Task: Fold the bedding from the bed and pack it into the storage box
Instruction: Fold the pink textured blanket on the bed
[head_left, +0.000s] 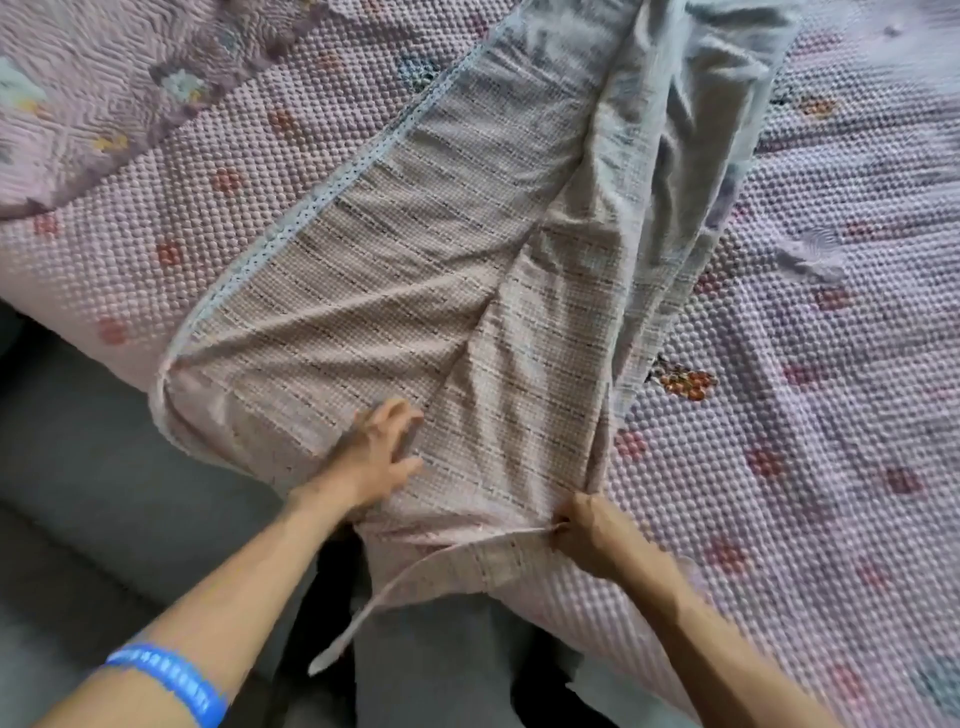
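A pink woven bedspread (415, 291) lies partly folded lengthwise across the bed (810, 415), its pale reverse side facing up, its near end at the bed's edge. The left hand (376, 452) rests on it with fingers spread apart. The right hand (589, 530) pinches the bedspread's near corner, fingers curled tight. A blue wristband (166, 680) circles the left forearm.

Left grip (382, 447) spread flat, fingers splayed; right grip (587, 530) pinched tight.
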